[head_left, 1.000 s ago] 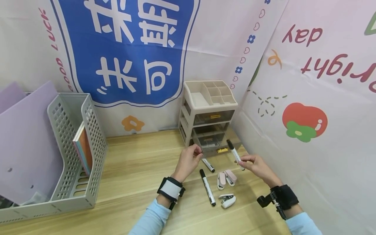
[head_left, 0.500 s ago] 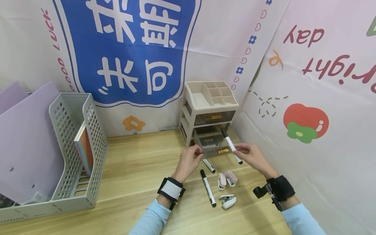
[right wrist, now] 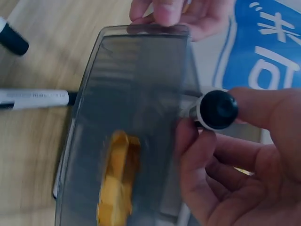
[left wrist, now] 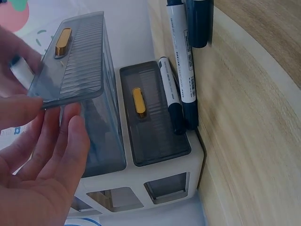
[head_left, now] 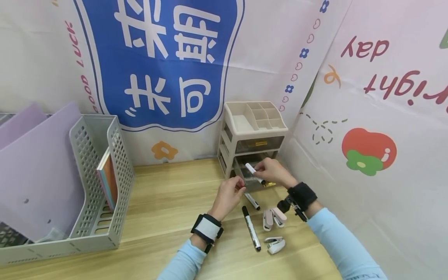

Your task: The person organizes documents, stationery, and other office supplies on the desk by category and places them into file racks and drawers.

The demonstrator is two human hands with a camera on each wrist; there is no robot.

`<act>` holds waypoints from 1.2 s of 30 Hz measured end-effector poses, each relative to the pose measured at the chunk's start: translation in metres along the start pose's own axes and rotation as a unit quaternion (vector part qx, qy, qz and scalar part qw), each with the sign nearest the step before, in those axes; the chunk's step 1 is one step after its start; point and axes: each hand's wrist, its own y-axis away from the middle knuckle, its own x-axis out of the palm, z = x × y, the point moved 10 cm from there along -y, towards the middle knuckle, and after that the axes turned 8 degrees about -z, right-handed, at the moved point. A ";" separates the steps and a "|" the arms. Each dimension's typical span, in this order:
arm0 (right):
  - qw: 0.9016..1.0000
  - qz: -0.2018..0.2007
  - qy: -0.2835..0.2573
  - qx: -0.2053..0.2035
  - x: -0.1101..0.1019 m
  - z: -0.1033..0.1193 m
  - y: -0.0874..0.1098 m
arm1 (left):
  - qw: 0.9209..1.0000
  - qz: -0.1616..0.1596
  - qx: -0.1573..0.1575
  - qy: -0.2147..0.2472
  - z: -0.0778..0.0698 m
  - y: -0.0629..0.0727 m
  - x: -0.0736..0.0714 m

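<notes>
Pinching white marker in right grip | holding edge of pulled-out drawer, just below right grip, in left grip

Head view looks down; close wrist views share the drawer.

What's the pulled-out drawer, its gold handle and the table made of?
The drawer looks like glossy, smoky plastic: it's see-through. Its gold handle has bright glints: maybe metal or coated plastic. The table looks smooth with grain lines: wood or wood print.
</notes>
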 end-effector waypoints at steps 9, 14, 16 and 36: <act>0.999 0.019 0.019 0.017 0.045 0.006 -0.032 | 1.000 -0.001 0.011 -0.015 -0.003 -0.001 -0.002; 0.999 -0.001 0.047 0.011 0.050 0.007 -0.034 | 1.000 -0.004 0.016 -0.015 -0.005 -0.004 -0.004; 0.999 -0.036 0.030 -0.003 0.042 0.010 -0.031 | 1.000 -0.004 0.017 -0.015 -0.004 -0.005 -0.004; 0.999 0.036 0.007 0.026 0.118 -0.011 0.105 | 0.999 -0.013 0.034 -0.009 -0.004 0.000 -0.004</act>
